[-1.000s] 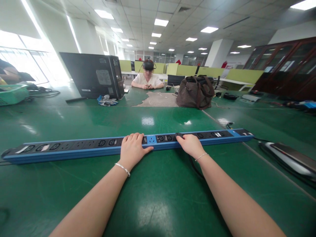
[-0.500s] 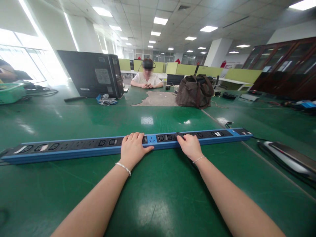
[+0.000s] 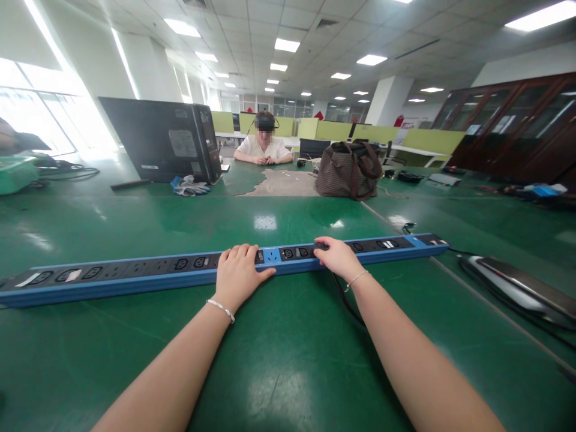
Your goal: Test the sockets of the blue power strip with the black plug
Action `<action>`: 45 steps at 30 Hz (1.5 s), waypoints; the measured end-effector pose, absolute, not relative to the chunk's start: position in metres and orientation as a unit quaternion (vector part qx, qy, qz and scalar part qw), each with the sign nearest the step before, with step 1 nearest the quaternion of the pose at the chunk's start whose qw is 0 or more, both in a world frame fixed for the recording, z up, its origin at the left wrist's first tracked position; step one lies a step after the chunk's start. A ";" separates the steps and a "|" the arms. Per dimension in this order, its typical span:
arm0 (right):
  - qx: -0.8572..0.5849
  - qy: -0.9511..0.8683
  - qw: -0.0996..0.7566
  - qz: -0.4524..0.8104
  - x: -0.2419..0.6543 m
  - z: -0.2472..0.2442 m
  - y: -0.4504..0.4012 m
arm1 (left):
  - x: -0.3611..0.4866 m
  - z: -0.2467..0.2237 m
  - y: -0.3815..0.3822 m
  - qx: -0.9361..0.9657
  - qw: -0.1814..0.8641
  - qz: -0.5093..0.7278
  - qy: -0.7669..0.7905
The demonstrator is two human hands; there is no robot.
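A long blue and black power strip (image 3: pixel 148 267) lies across the green table, its rows of sockets facing up. My left hand (image 3: pixel 237 270) grips it left of the middle, fingers together over the top and thumb stretched along the front edge. To the right of the bright blue socket, my right hand (image 3: pixel 336 257) is closed on a black plug (image 3: pixel 320 246) at the strip's top face. A black cable (image 3: pixel 344 300) runs down from under this hand and passes behind the forearm. How deep the plug sits in a socket is hidden by the fingers.
Right of the strip lies a dark and silver flat device (image 3: pixel 517 288) with a cable. Farther back are a black computer case (image 3: pixel 157 141), gloves (image 3: pixel 189 186), a brown bag (image 3: pixel 346 171) and a green basket (image 3: pixel 15 174). A person (image 3: pixel 263 144) sits across the table.
My right fingers have shifted slightly on the plug, and more of the cable shows below the hand. My left hand keeps its place on the strip. The whole view has shifted a little.
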State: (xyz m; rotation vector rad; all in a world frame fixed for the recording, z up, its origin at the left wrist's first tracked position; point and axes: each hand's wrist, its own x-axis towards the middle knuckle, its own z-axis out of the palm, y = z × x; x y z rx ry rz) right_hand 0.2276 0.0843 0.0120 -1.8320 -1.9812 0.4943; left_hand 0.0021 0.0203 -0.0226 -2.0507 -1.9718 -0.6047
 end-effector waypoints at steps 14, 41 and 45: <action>-0.649 -0.689 0.293 0.134 0.229 -0.001 0.081 | 0.001 -0.024 0.022 -0.702 0.129 -0.205 -0.670; -0.701 -0.595 0.377 0.109 0.333 0.037 0.104 | 0.002 -0.022 0.021 -0.700 0.119 -0.199 -0.675; -0.718 -0.600 0.334 0.115 0.354 0.035 0.105 | 0.001 -0.023 0.021 -0.700 0.120 -0.202 -0.675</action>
